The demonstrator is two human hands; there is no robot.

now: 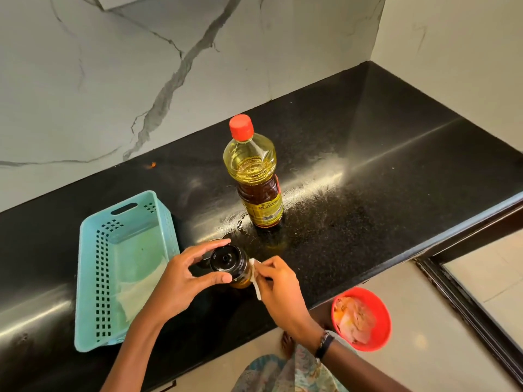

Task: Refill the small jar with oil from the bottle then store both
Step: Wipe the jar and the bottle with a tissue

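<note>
On the oil-smeared desk [368, 193], our left hand [181, 278] gripped the jar [229, 264] by its lid while our right hand [278, 281] pinched a tissue [256, 281] against its side, and it could have slipped.

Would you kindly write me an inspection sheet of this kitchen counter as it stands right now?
Surface: black speckled stone counter, glossy, with wet smears near the bottle's base.
Job's things: clear plastic oil bottle, red cap on, upright; small glass jar, black lid on, yellow oil inside.
Clutter: light blue perforated plastic basket at the left, lined with pale paper; small orange scrap by the wall.
Grippers: left hand holds the jar's lid between thumb and fingers; right hand presses a white tissue against the jar's side.
Cables: nothing seen.
Surroundings: white veined marble wall; red plastic bowl of scraps on the floor.
</note>
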